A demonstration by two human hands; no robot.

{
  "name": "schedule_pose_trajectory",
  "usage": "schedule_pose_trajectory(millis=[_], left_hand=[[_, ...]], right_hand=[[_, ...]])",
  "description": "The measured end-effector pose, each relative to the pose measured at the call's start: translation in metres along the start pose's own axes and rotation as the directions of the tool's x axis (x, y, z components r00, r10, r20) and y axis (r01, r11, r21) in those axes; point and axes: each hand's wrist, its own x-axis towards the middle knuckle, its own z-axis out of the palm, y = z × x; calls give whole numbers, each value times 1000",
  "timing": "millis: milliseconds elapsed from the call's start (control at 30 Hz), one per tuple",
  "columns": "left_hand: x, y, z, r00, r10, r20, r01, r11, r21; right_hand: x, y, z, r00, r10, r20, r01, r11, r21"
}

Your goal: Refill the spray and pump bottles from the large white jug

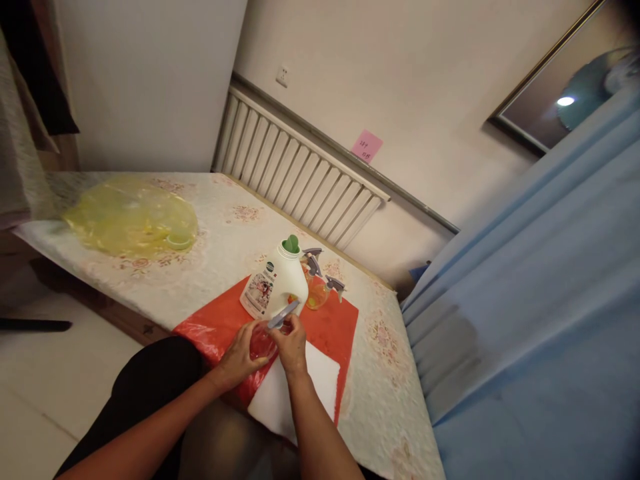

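Note:
My left hand [236,358] is wrapped round the clear body of a small spray bottle [263,341], above a red plastic sheet [207,333]. The red shows through its wall. At the top of this bottle, my right hand [292,343] has its fingers closed on the grey spray head [283,315]. Just beyond my hands stands a white jug [287,280] with a printed label and a green piece in its mouth. To the right of the jug is another clear spray bottle [317,295]. A further grey spray head [313,259] shows behind the jug.
White paper or cloth [320,373] lies on the red sheet below my right hand. A yellow plastic bag [133,217] rests on the flowered tablecloth [245,233] at the left. A radiator [290,163] stands behind the table, and a blue curtain [530,287] hangs at the right.

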Motion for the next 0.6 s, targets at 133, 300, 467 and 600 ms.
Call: schedule_pose_trajectory(millis=[133, 300, 467, 600], left_hand=[[0, 0, 0, 1000, 12, 8, -12, 1000, 2], [0, 0, 0, 1000, 19, 12, -19, 1000, 6], [0, 0, 0, 1000, 17, 3, -17, 1000, 17], [0, 1, 0, 1000, 19, -2, -19, 999, 26]], right_hand=[[-2, 0, 5, 998, 13, -54, -13, 1000, 2], [-6, -6, -10, 995, -49, 86, 46, 998, 46], [-4, -2, -4, 999, -37, 14, 36, 999, 40], [-4, 1, 8, 993, -4, -120, 7, 1000, 24]])
